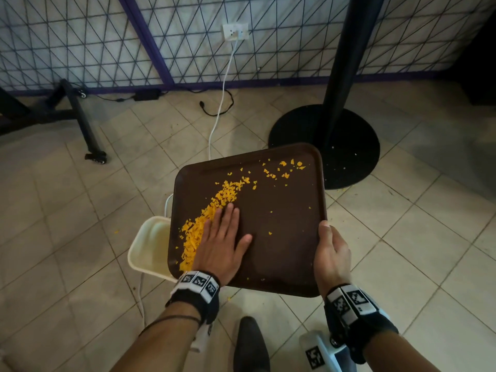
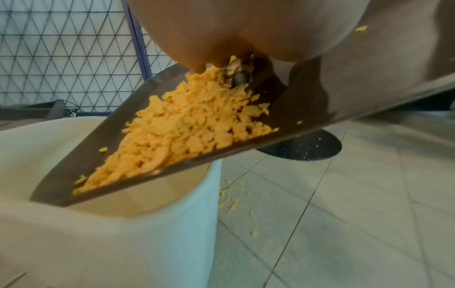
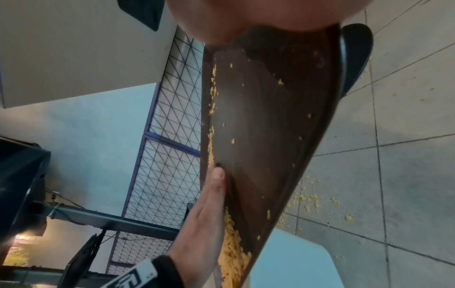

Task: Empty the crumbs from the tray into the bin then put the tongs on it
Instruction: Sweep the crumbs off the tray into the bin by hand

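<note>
A brown tray point(image 1: 281, 210) is held tilted over a cream bin point(image 1: 149, 245), its left corner down inside the bin's mouth. Orange crumbs point(image 1: 212, 210) lie in a band along the tray's left side, with a few scattered at the far right corner. My left hand point(image 1: 222, 237) lies flat on the tray, fingers straight, its outer edge against the crumb pile. My right hand point(image 1: 331, 251) grips the tray's right rim, thumb on top. In the left wrist view the crumbs point(image 2: 182, 132) heap at the tray's low edge above the bin point(image 2: 98, 224). Tongs are not in view.
A black pole on a round base point(image 1: 324, 146) stands just beyond the tray. A white cable point(image 1: 220, 108) runs from a wall socket down behind the bin. Spilled crumbs point(image 2: 230, 198) lie on the tiled floor beside the bin. A wheeled black frame point(image 1: 80, 122) stands at the left.
</note>
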`<control>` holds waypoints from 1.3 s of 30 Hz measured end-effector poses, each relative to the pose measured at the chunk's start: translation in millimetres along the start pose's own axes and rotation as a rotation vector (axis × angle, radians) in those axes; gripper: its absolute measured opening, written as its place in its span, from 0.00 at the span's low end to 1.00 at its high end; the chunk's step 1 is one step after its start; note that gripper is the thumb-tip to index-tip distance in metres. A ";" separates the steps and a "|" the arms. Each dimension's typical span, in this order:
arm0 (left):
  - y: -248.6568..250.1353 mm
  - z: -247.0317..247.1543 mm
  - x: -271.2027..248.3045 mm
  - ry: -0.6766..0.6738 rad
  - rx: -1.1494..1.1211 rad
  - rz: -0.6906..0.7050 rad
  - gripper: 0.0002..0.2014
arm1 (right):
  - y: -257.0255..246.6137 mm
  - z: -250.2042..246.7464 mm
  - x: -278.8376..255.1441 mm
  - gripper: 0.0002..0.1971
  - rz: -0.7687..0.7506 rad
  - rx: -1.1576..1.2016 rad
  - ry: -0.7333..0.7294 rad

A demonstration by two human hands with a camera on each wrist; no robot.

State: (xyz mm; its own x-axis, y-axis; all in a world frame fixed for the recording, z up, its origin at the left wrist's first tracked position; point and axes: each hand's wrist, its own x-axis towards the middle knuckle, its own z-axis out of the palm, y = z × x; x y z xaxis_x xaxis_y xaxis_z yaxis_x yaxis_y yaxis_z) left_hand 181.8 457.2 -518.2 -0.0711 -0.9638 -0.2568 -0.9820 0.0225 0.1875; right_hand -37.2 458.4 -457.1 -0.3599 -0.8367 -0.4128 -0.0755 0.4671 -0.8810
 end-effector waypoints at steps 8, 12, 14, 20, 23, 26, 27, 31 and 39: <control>111.6 -51.6 71.5 0.221 -0.064 0.385 0.32 | 0.4 1.2 -0.6 0.16 -0.044 -0.035 0.028; 113.3 -53.7 93.6 0.168 -0.022 0.375 0.33 | 2.6 -0.1 1.2 0.16 -0.069 -0.055 0.031; 93.8 -47.2 91.1 0.151 -0.031 0.316 0.34 | 2.0 -1.2 1.3 0.16 -0.079 -0.046 0.020; 11.2 -16.7 50.7 0.060 -0.091 0.004 0.36 | 3.2 -1.0 1.7 0.20 -0.061 -0.062 0.007; 10.3 -22.4 48.3 0.113 -0.094 0.006 0.36 | 1.6 -0.5 1.1 0.19 -0.079 -0.062 0.006; 44.2 -45.0 68.0 0.220 -0.100 0.182 0.36 | 1.3 1.0 0.5 0.18 -0.083 -0.068 0.005; 56.7 -51.2 76.6 0.224 -0.102 0.228 0.35 | 1.6 1.7 0.6 0.19 -0.084 -0.071 0.011; 77.0 -56.5 99.8 0.181 -0.089 0.275 0.35 | 2.7 4.3 1.6 0.20 -0.091 -0.093 0.033; -9.7 -28.9 85.4 0.093 -0.094 0.045 0.36 | 2.4 2.1 0.9 0.20 -0.093 -0.106 0.013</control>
State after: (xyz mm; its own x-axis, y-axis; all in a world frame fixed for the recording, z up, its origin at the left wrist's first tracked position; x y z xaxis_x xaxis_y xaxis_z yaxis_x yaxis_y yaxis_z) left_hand 190.3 367.0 -514.5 -0.0941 -0.9830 -0.1577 -0.9571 0.0457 0.2862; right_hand -35.7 458.2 -460.1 -0.3589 -0.8742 -0.3269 -0.2062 0.4159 -0.8857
